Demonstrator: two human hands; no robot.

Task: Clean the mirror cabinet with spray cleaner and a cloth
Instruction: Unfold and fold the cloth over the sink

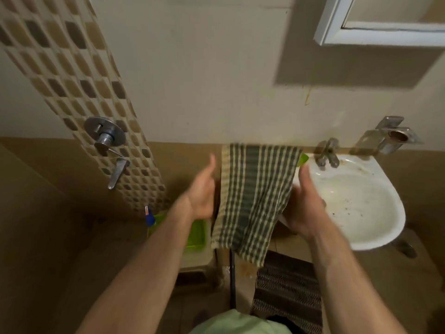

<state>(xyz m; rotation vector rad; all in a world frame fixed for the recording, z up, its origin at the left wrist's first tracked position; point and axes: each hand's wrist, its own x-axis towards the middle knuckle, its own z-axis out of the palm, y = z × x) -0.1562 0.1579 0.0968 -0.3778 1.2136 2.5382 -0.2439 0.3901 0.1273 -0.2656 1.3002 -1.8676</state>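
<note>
The left hand [202,189] is open: palm turned toward the cloth, fingers straight and pointing up the frame, blurred at the tips. It stands just beside the left edge of the checked cloth [252,196], and I cannot tell whether the two touch. The right hand [305,203] faces it from the other side with the thumb raised. Its fingers disappear behind the cloth's right edge, so it touches the fabric, but whether it grips it cannot be told. Both forearms reach up from the bottom of the frame, bare and nearly parallel, with the cloth between the hands.

The cloth hangs lengthwise in the middle of the frame — green and cream checks, its top edge level with the ledge along the wall, its lower end loose and slanted. The mirror cabinet [385,27], white-framed, sits at the upper right, well above both hands.

Right of the cloth is a stained white sink [398,208] with a tap [327,153] at its back. At lower left lie a green tray [196,233] and a blue bottle top [149,216] — beside a mosaic tile strip [72,80] carrying a shower valve [104,133].
</note>
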